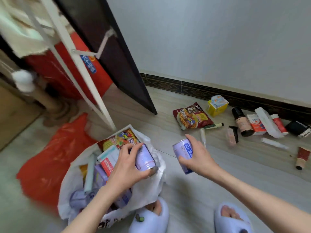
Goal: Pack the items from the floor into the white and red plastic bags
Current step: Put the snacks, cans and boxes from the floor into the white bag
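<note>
My left hand [127,167] grips a purple can [146,159] over the mouth of the white plastic bag [151,185], which holds a noodle packet [120,139], boxes and other items. My right hand [197,156] holds a second purple can [184,154] above the floor, to the right of the bag. The red plastic bag [50,158] lies flat on the floor to the left. Still on the floor by the wall are a dark red noodle packet [193,116], a yellow box [217,105], a brown bottle [242,122], tubes and small boxes.
A dark door [107,52] stands open at the back, with a white metal rack [79,64] and a red box [67,68] left of it. My two feet in light slippers [151,219] are at the bottom. A red paper cup [303,157] lies at the right.
</note>
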`<action>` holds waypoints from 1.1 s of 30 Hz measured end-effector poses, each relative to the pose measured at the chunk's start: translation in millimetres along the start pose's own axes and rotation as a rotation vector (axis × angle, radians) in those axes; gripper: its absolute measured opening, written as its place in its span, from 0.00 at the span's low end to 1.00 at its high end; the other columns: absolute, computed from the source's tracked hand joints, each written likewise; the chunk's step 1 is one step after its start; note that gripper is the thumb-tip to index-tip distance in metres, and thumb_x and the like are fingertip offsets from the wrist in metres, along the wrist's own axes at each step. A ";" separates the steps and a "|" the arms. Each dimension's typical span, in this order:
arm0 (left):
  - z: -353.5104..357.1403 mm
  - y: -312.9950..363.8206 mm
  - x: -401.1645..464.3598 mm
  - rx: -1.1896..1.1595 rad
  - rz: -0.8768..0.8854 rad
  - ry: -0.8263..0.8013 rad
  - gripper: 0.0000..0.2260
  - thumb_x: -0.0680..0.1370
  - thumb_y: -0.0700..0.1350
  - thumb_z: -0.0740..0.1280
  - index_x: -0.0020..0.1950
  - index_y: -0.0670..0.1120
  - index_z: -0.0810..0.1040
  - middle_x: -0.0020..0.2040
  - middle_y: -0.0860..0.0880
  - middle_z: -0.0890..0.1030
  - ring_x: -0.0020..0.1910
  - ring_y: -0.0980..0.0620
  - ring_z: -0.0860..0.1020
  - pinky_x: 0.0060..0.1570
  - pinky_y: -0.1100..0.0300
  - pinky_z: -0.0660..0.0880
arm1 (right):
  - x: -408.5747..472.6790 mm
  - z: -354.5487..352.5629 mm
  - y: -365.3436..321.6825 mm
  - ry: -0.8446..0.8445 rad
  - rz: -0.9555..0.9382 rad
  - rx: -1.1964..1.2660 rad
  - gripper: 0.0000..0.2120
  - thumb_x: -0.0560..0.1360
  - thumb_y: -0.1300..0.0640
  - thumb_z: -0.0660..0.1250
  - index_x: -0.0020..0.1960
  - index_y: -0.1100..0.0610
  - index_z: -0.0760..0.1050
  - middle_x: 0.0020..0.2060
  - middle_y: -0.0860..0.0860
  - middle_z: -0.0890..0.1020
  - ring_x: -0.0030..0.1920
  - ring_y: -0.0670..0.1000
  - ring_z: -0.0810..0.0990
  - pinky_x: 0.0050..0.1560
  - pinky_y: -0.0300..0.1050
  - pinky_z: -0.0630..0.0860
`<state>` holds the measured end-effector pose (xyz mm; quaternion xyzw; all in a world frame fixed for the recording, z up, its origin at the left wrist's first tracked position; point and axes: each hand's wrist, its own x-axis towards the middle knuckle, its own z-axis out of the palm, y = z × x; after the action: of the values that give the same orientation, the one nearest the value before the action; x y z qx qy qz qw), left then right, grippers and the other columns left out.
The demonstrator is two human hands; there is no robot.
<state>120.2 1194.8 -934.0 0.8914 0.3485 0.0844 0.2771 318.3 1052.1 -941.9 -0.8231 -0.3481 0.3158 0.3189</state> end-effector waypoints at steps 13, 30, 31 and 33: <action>-60.5 -163.5 -52.6 -0.312 -0.663 0.365 0.32 0.62 0.52 0.78 0.62 0.47 0.71 0.61 0.45 0.73 0.59 0.48 0.73 0.58 0.56 0.70 | 50.4 147.9 -173.1 -0.318 -0.279 -0.098 0.38 0.66 0.48 0.68 0.72 0.52 0.56 0.62 0.52 0.72 0.60 0.52 0.72 0.57 0.43 0.69; -74.5 -246.0 -72.5 -0.356 -0.476 0.022 0.33 0.57 0.60 0.74 0.61 0.53 0.73 0.60 0.53 0.74 0.60 0.55 0.72 0.59 0.61 0.68 | 41.0 259.5 -179.7 -0.260 -0.371 -0.202 0.34 0.70 0.47 0.67 0.71 0.49 0.57 0.54 0.58 0.72 0.53 0.60 0.73 0.49 0.48 0.70; -71.7 -245.5 -72.5 -0.375 -0.486 0.060 0.32 0.58 0.57 0.74 0.60 0.52 0.74 0.59 0.52 0.75 0.59 0.54 0.73 0.57 0.62 0.69 | 41.2 265.3 -180.2 -0.248 -0.378 -0.238 0.33 0.70 0.47 0.67 0.71 0.50 0.58 0.53 0.59 0.72 0.53 0.61 0.73 0.49 0.49 0.71; -66.6 -242.6 -71.9 -0.376 -0.517 0.138 0.31 0.58 0.53 0.74 0.60 0.48 0.75 0.58 0.49 0.76 0.57 0.53 0.73 0.55 0.64 0.68 | 42.6 275.2 -180.4 -0.227 -0.406 -0.353 0.30 0.71 0.46 0.65 0.70 0.52 0.60 0.53 0.60 0.73 0.54 0.61 0.72 0.51 0.51 0.70</action>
<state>-95.5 1322.2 -1009.7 0.6989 0.5593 0.1344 0.4250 71.0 1269.0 -984.6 -0.7386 -0.5888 0.2701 0.1867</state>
